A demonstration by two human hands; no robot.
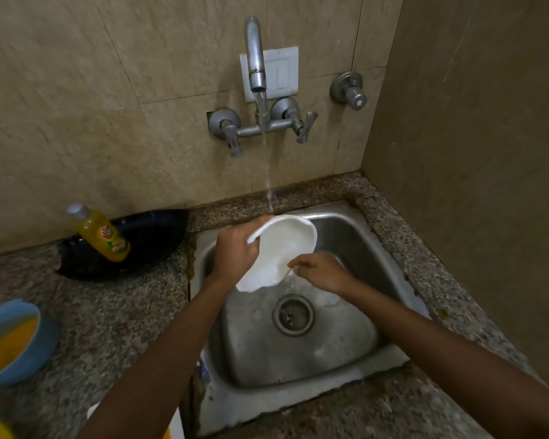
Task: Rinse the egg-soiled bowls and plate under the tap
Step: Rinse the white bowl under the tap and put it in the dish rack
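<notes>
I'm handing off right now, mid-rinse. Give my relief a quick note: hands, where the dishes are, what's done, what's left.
Left hand grips the white plate by its rim, tilted over the sink.
Right hand rubs the plate's lower face with its fingers.
Tap is running; the stream lands at the plate's top edge.
Blue bowl, egg-yellow inside, waits on the counter at left.
Done: plate rinse under way.
Left: finish the plate, rinse the blue bowl.

1 head-worn view looks forward and down, close over the sink [355, 223], facing the tiled wall [140, 90].
</notes>
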